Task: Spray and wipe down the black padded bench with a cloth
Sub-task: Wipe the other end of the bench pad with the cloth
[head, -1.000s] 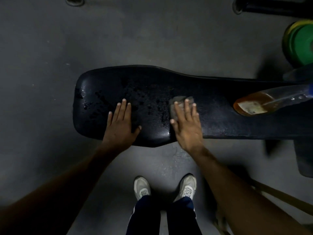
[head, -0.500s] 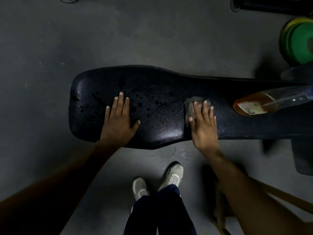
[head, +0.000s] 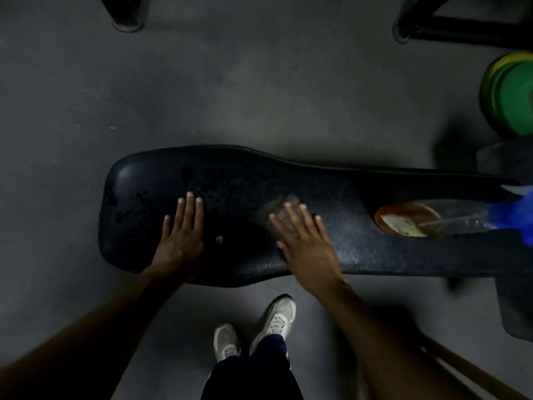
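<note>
Underneath the right hand [head: 307, 246] lay the cloth [head: 275, 213], a small greyish pad blurred by motion, so that only its far edge showed past the fingertips [head: 288, 205], near the middle of the black padded bench [head: 360, 241]. The right hand was flat, palm down, fingers spread and pressing on the cloth rather than pinching it. The left hand [head: 183, 236] rested just beside it toward the wide end of the bench, also flat on the padding, its four fingers close together and the thumb held out to the side; it held nothing.

The bench ran across the view from a broad rounded end at the left to a narrower stretch at the right. Its surface was black and finely textured, with dark wet-looking blotches scattered over the wide end beyond the left hand, while the strip nearer the right hand looked dull and more even. On the narrow part, well apart from the right hand, a clear spray bottle [head: 412, 220] lay on its side, amber liquid pooled at its base and a blue head at the frame's edge.

Below, two pale shoes [head: 278, 321] stood on the grey floor [head: 202, 82]. Green and yellow weight plates [head: 510, 93] sat at the far right.
</note>
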Demonstrator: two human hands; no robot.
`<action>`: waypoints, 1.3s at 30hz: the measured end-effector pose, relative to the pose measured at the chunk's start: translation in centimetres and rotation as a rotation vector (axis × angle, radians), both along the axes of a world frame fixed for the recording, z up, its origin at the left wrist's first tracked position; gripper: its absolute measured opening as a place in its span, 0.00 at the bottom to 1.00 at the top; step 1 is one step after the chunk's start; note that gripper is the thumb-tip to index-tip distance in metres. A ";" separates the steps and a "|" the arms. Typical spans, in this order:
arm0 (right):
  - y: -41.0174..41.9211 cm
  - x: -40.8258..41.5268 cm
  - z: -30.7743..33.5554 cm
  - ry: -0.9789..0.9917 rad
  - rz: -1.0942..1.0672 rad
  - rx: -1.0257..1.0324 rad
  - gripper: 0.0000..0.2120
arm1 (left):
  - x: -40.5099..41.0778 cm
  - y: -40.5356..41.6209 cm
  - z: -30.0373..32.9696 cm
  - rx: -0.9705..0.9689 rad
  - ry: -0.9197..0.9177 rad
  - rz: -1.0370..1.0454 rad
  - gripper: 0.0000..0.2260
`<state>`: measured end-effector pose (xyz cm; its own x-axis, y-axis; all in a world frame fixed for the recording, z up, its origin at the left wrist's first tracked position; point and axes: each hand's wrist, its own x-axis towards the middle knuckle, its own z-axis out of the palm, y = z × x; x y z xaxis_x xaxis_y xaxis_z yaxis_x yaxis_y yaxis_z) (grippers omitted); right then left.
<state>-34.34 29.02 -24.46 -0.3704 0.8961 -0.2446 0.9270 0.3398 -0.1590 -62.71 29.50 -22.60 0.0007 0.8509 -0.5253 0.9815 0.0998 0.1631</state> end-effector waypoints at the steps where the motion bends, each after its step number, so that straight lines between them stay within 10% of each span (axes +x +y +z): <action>1: 0.6 1.9 0.0 -0.003 -0.071 -0.006 0.31 | 0.1 0.1 0.1 -0.021 0.007 0.010 0.42; 8: 9.8 2.5 -0.1 0.142 -0.494 -0.085 0.27 | -0.1 -0.1 -0.1 -0.042 0.032 0.004 0.43; 20: 1.8 -4.3 -0.3 0.069 0.209 0.016 0.30 | -0.5 -0.3 -0.7 0.012 -0.014 0.015 0.42; 29: 7.9 -4.8 0.3 0.155 -0.417 -0.076 0.27 | -0.4 -0.8 -0.7 0.104 -0.069 0.034 0.41; 39: 1.9 -13.2 1.0 0.089 0.033 -0.103 0.30 | -4.9 0.0 1.7 0.154 -0.186 -0.062 0.41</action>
<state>-47.50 30.94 -23.41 -0.4234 0.8549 -0.2997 0.8964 0.3473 -0.2755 -67.61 29.45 -20.86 0.1399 0.9162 -0.3756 0.9368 0.0004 0.3499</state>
